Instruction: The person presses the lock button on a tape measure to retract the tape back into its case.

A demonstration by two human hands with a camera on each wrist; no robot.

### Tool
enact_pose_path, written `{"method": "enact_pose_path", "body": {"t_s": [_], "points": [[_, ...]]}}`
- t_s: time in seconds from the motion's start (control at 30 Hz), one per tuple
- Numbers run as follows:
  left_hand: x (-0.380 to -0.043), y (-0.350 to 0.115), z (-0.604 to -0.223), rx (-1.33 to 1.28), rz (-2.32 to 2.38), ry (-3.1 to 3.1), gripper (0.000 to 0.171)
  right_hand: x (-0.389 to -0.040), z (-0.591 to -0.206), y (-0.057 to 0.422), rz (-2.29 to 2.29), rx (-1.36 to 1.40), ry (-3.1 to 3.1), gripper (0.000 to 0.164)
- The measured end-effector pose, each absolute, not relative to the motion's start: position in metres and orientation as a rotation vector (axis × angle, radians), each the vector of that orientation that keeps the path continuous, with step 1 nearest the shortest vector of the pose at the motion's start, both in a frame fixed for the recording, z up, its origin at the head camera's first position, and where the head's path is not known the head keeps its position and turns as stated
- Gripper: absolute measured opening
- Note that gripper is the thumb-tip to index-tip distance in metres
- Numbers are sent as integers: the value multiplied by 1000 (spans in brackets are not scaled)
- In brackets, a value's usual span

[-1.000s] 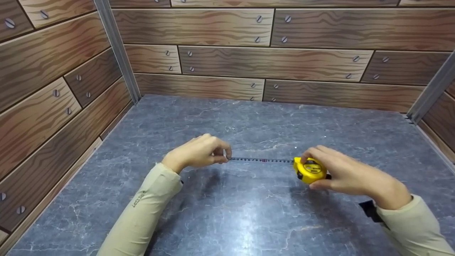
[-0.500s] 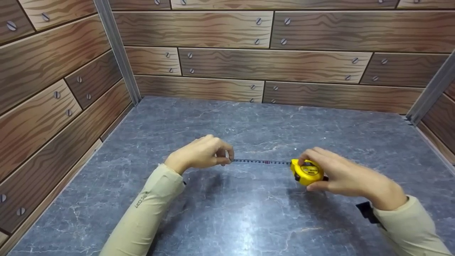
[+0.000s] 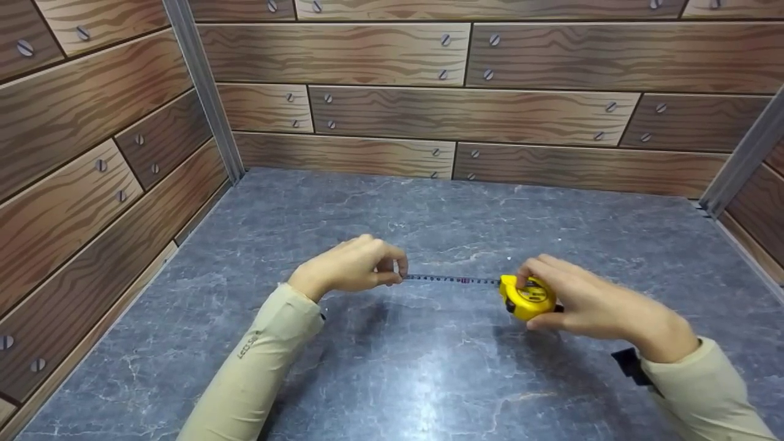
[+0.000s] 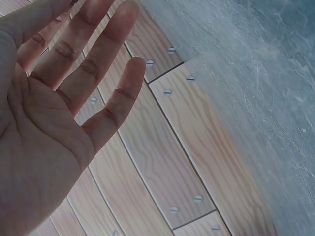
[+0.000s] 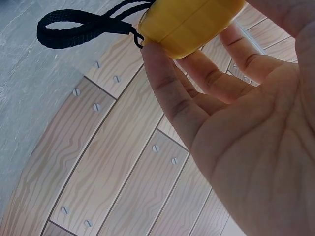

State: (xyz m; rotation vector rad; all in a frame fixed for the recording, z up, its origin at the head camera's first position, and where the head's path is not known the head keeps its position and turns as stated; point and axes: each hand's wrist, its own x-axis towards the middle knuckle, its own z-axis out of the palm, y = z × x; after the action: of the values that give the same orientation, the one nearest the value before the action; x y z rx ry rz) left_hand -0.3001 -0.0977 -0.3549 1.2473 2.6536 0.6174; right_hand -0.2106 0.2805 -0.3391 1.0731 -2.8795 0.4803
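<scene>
A yellow tape measure (image 3: 528,299) is gripped by my right hand (image 3: 588,300) above the table, fingers on its top and thumb beneath. From its mouth a narrow marked blade (image 3: 450,280) runs left, stretched straight to my left hand (image 3: 349,264). Thumb and forefinger of that hand pinch the blade's end. In the left wrist view the other fingers (image 4: 106,69) are spread and the pinch lies mostly past the top edge. The right wrist view has the yellow case (image 5: 192,24) between the fingertips, with a black wrist strap (image 5: 78,29) hanging off it.
Both hands are over a grey-blue marbled tabletop (image 3: 392,367). Wood-plank patterned walls (image 3: 380,52) stand behind and at the sides, with grey metal posts (image 3: 205,92) in the corners.
Between the hands the exposed blade has become a little shorter. My left hand has shifted slightly right, and the tape measure slightly left.
</scene>
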Motion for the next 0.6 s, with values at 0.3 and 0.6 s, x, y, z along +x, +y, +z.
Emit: {"method": "enact_pose_path", "body": {"t_s": [0.3, 0.6], "points": [[-300, -94, -355, 1252, 631, 2645, 12, -211, -339, 279, 482, 1070, -2876, 43], [-300, -92, -354, 1254, 613, 2645, 11, -212, -337, 277, 477, 1078, -2880, 42]]}}
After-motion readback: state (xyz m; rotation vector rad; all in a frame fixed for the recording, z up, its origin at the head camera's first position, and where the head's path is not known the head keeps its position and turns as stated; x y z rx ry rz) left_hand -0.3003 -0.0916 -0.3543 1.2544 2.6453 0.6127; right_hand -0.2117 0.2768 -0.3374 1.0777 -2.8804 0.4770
